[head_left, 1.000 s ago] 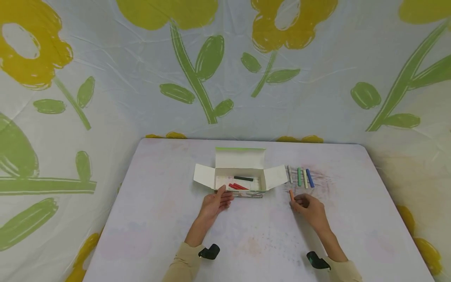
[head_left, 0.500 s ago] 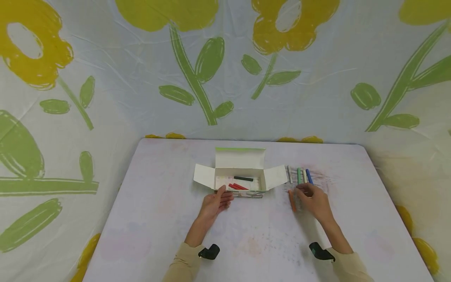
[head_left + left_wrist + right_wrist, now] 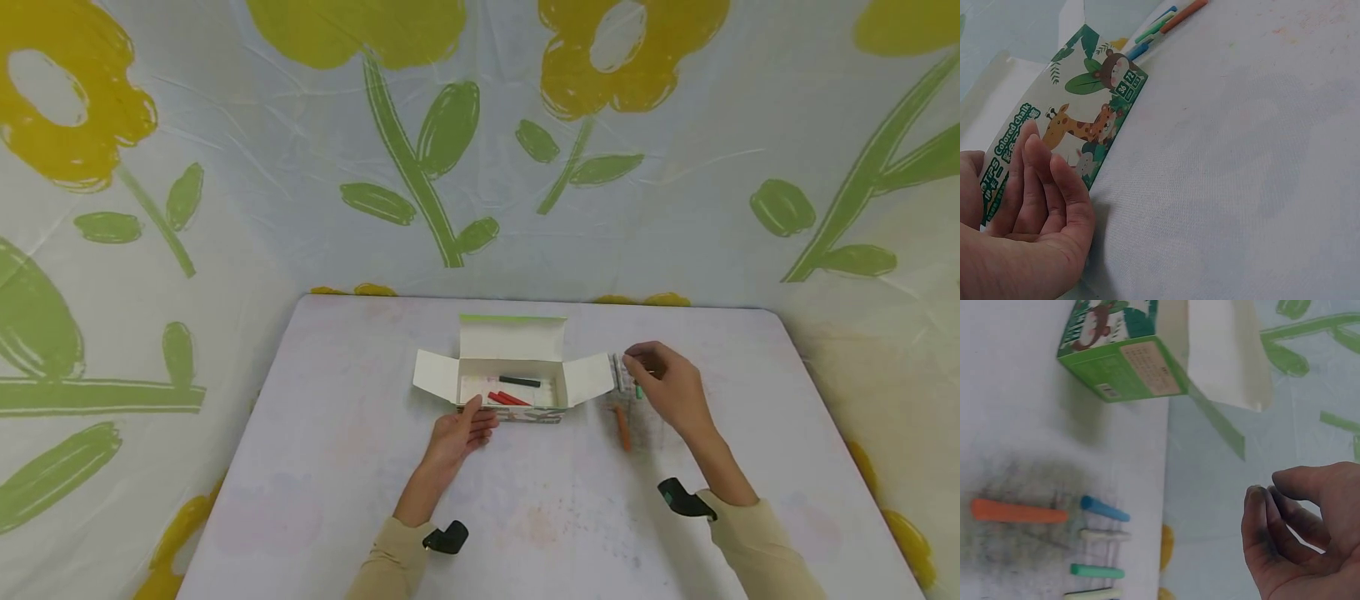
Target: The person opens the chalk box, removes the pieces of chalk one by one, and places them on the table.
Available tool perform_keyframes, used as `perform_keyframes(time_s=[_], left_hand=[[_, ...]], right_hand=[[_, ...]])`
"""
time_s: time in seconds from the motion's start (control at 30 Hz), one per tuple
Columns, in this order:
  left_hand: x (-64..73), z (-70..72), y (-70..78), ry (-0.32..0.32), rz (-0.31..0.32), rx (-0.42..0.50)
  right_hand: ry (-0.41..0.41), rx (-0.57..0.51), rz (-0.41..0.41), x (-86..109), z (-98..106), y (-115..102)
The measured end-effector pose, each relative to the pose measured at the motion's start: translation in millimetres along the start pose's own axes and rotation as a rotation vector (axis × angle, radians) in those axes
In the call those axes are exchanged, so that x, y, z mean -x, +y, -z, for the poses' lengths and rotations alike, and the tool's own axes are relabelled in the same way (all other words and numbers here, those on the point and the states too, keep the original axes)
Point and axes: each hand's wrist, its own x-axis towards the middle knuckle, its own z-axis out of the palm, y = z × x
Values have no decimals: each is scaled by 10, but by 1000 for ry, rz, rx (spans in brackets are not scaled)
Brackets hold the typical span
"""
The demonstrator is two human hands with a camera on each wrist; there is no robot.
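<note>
the left hand (image 3: 459,435) holds the front wall of the chalk box (image 3: 542,414), thumb over its rim; two red sticks (image 3: 507,399) and a dark stick (image 3: 519,382) lie inside. the right hand (image 3: 670,387) hovers over the table (image 3: 337,375), fingertips only narrowly parted, seemingly around nothing, though the wrist view is dim. an orange stick (image 3: 1019,511) lies near the blue stick (image 3: 1105,508) and green stick (image 3: 1097,571).

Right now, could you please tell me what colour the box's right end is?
The right end is green with a pale label, clearest in the right wrist view.
</note>
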Motion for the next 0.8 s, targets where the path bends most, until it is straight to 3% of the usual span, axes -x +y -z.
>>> perform_keyframes(time_s=[0.33, 0.6, 0.8], left_hand=[[21, 2, -47, 5, -8, 3], [77, -14, -91, 16, -19, 8], [96, -29, -144, 17, -20, 5]], right_hand=[[-73, -95, 85, -161, -127, -225], [-224, -81, 182, -179, -345, -292], [-315, -103, 202, -143, -533, -299]])
